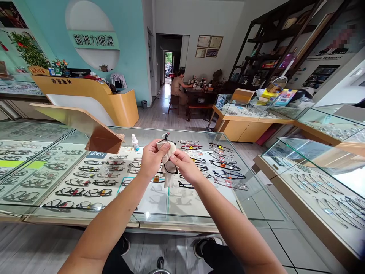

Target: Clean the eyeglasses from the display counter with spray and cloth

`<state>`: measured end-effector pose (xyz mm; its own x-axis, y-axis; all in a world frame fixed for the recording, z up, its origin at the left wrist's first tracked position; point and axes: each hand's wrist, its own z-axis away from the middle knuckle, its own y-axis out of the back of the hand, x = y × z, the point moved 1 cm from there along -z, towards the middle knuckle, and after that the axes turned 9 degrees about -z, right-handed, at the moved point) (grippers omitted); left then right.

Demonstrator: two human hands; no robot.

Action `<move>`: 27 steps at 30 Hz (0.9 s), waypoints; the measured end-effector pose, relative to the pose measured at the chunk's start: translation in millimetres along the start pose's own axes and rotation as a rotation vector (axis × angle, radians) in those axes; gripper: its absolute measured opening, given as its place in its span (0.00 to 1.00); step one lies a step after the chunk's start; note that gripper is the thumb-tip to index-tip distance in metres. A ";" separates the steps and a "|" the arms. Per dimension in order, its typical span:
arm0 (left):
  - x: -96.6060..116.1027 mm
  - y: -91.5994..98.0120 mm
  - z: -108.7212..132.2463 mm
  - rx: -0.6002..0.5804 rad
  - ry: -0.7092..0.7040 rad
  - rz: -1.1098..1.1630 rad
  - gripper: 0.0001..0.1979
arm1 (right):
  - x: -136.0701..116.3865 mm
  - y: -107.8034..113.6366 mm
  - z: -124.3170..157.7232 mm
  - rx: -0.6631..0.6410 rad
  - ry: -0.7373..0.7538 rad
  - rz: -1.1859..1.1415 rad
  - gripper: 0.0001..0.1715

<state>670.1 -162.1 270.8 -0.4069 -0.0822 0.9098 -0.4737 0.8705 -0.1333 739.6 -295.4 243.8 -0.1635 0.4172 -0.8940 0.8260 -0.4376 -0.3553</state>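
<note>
The left hand [154,156] is mostly closed, its thumb pressing a pale cloth [169,149] against the upper part of a pair of glasses [170,167]. The right hand [184,163] is closed in a pinch, thumb and fingers on the cloth just beside the lower lens; how much of the frame it grips is hidden. The glasses are black-rimmed and turned on end, one lens below the other, above the glass-topped counter [182,227], between the two hands. A tail of cloth hangs down past the lower lens. Beyond the left hand, a small white bottle [135,143] stands upright on the counter, with a wooden stand [104,140] to its left, its panel tilted. Under the glass lie rows of spectacles [227,165], many dark-rimmed, some with orange or red tags, and a dark card [96,155] near the wooden stand. To the right, another glass case [261,161] holds more eyewear. Farther back, a seated person [178,88] reaches an arm over a dark table [203,96] crowded with small items. A curved wooden desk [124,110] stands at the left before a turquoise wall [129,49], and dark shelves [251,40] rise at the right. Two dark shoes [201,247] show below the counter.
</note>
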 end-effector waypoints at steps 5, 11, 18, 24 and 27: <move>-4.0 5.9 -5.5 -0.089 -0.036 -0.029 0.28 | -7.3 2.9 0.0 0.032 0.027 0.023 0.26; -13.6 12.7 -11.5 -0.256 -0.017 0.017 0.23 | -18.4 7.7 -0.8 0.119 -0.007 -0.071 0.25; -1.8 9.1 -8.4 -0.248 -0.031 -0.022 0.26 | -14.7 9.1 1.0 0.064 -0.095 -0.154 0.25; 0.1 5.5 -1.5 -0.119 -0.086 -0.124 0.24 | -1.0 9.4 0.5 -0.040 -0.040 -0.068 0.27; 0.2 4.1 1.9 -0.055 -0.106 -0.166 0.25 | 6.3 10.4 0.4 -0.051 -0.051 -0.030 0.28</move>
<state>666.6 -159.5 269.8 -0.4078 -0.2749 0.8707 -0.4989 0.8658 0.0397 746.9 -297.6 234.4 -0.2144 0.3881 -0.8963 0.8466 -0.3838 -0.3687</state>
